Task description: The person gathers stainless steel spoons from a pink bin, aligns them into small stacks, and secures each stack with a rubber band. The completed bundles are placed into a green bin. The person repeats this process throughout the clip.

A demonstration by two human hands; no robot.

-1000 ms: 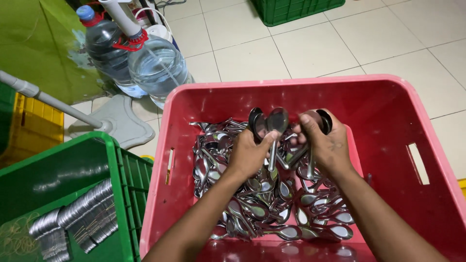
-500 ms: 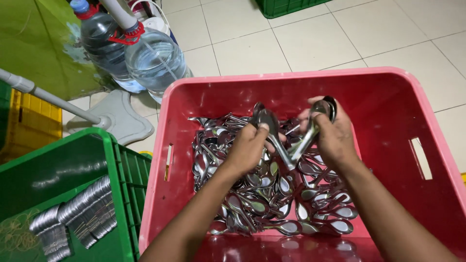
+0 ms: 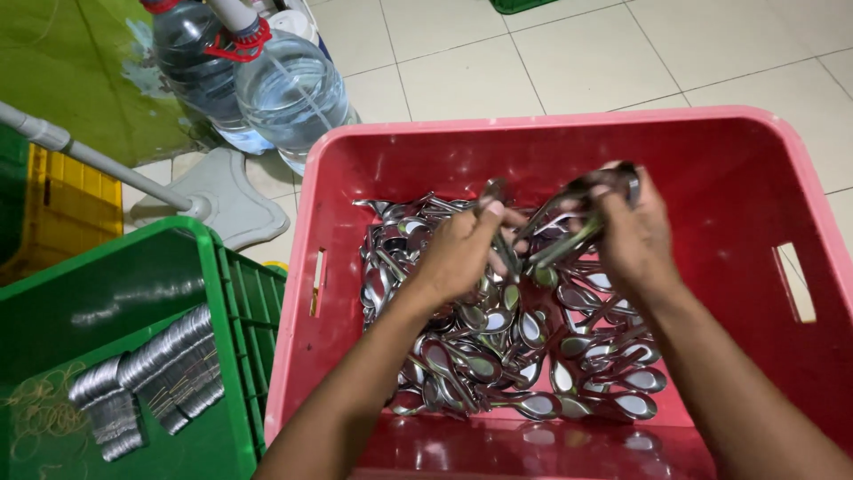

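Both hands, left hand [image 3: 462, 253] and right hand [image 3: 626, 236], have fingers clamped on bunches of shiny metal spoons [image 3: 555, 236] above the heap in the red plastic crate [image 3: 355, 178]; loose grips risk spoons slipping back.

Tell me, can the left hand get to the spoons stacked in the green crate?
Probably yes. The left hand is busy holding spoons over the red crate, but the green crate beside it is open on top, with nothing covering its stacked spoons.
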